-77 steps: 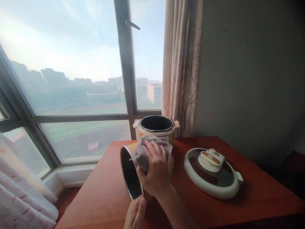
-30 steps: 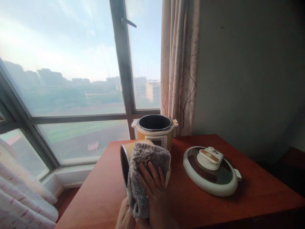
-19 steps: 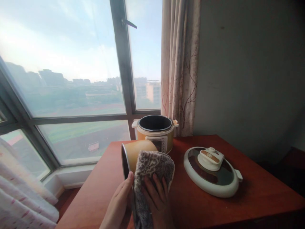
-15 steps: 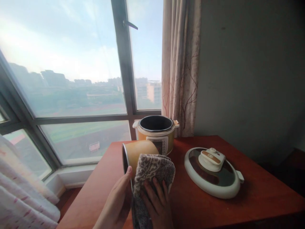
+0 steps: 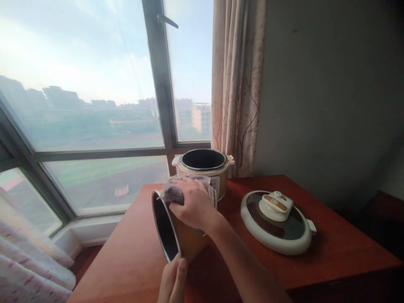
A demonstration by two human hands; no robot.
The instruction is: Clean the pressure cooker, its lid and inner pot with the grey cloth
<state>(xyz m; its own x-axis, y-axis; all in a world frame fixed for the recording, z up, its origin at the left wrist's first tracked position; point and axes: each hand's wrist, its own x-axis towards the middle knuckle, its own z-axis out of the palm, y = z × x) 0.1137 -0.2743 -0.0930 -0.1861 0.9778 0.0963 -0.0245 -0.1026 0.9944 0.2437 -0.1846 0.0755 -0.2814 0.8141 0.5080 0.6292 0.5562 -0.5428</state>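
The right hand [image 5: 193, 207] presses a grey cloth [image 5: 176, 191] flat against the tipped inner pot [image 5: 170, 229] (mouth facing left). Below it, the left hand [image 5: 172, 281] grips the pot's lower rim. Beyond sits the cooker base [image 5: 202, 168]; rightward, its lid [image 5: 276, 221].

Two hands show in the head view. The right hand [image 5: 193, 207] has a long bare arm behind it, with no sleeve, no watch and no ring to be seen. The left hand [image 5: 172, 281] is cut off by the bottom edge, so only the thumb and part of the palm show. It looks bare too, but that is hard to tell.
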